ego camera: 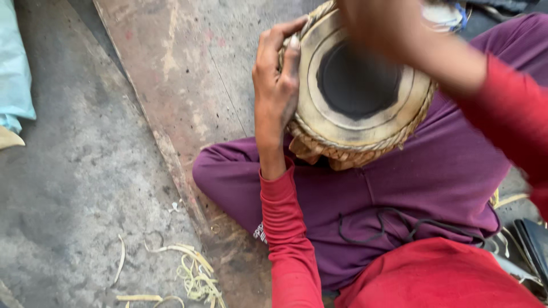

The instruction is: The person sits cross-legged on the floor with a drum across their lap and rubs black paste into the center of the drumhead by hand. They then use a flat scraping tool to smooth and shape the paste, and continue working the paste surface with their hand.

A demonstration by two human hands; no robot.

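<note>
A small hand drum (357,91) rests in my lap, its pale skin head facing up with a black round patch in the middle and a braided strap ring around the rim. My left hand (277,85) grips the drum's left edge, fingers curled over the braid. My right hand (377,23) is blurred at the top, reaching across the drum's far rim; its fingers are out of clear sight. I sit cross-legged in purple trousers (399,188) and red sleeves.
A reddish wooden plank (171,85) runs diagonally over the grey concrete floor (74,171). Pale strap shavings (188,274) lie on the floor at the lower left. A light blue bag (14,68) sits at the left edge. A dark object (531,245) lies at the right.
</note>
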